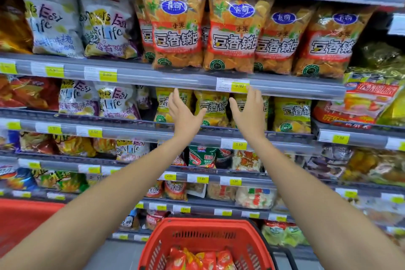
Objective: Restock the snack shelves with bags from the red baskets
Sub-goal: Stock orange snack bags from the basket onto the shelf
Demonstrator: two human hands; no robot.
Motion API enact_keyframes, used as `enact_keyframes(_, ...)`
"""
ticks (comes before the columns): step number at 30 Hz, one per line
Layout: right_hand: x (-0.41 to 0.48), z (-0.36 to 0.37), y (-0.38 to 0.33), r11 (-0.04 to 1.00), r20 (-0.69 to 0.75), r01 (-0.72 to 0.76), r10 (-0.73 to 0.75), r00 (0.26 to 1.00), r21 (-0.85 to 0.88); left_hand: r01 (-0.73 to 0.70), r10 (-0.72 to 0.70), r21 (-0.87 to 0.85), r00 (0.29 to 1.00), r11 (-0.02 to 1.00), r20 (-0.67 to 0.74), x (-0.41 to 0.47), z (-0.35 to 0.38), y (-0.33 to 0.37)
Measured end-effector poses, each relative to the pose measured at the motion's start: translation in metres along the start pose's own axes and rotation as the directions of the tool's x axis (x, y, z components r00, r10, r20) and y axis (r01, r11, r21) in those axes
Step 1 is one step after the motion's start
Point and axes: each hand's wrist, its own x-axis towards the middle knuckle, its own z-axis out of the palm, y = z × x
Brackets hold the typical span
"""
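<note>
L hand (184,114) & R hand (248,112), each grip spread, raised before yellow bags (211,109) on shelf (131,131); contact unclear. Red bags (197,258) in red basket (208,224), cut off at btm edge.

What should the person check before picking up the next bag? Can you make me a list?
1. Hands free: ok. The left hand and right hand are open and hold nothing.
2. Bags left to shelve: ok. Red bags lie in the red basket.
3. Basket close by: ok. It sits low between the arms.
4. Yellow bags behind the hands upright: ok.
5. Right shelf for the red bags: cannot tell. Their labels are cut off at the picture's edge.
</note>
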Motion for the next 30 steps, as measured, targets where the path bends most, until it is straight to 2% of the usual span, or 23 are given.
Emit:
enact_keyframes(3,-0.031,0.016,0.022,0.999,0.069,-0.038,0.036,0.997,0.016,0.06,-0.059,-0.004,0.996,0.998,0.071,-0.026,0.017,-0.028)
enact_keyframes(6,-0.073,0.033,0.048,0.991,0.217,-0.127,0.117,0.969,0.032,0.146,-0.15,0.039,0.976,0.989,0.159,-0.055,0.033,-0.067)
enact_keyframes(9,-0.122,0.052,0.079,0.975,0.354,-0.219,0.194,0.915,0.032,0.22,-0.239,0.103,0.935,0.97,0.26,-0.085,0.045,-0.113)
enact_keyframes(13,-0.19,0.078,0.121,0.943,0.508,-0.33,0.3,0.807,-0.033,0.362,-0.42,0.221,0.84,0.906,0.343,-0.128,0.057,-0.177)
enact_keyframes(16,-0.238,0.095,0.146,0.894,0.59,-0.436,0.408,0.696,-0.105,0.441,-0.532,0.302,0.755,0.845,0.385,-0.157,0.066,-0.224)
enact_keyframes(21,-0.32,0.132,0.191,0.761,0.678,-0.605,0.573,0.46,-0.232,0.567,-0.689,0.392,0.616,0.725,0.383,-0.215,0.08,-0.316)
enact_keyframes(25,-0.383,0.173,0.223,0.653,0.745,-0.685,0.621,0.242,-0.321,0.599,-0.753,0.458,0.544,0.657,0.37,-0.256,0.092,-0.383)
enact_keyframes(27,-0.413,0.195,0.237,0.59,0.768,-0.726,0.627,0.135,-0.354,0.612,-0.803,0.521,0.482,0.595,0.351,-0.275,0.096,-0.421)
enact_keyframes(30,-0.458,0.231,0.255,0.547,0.778,-0.735,0.626,0.044,-0.399,0.63,-0.849,0.574,0.444,0.523,0.286,-0.299,0.104,-0.472)
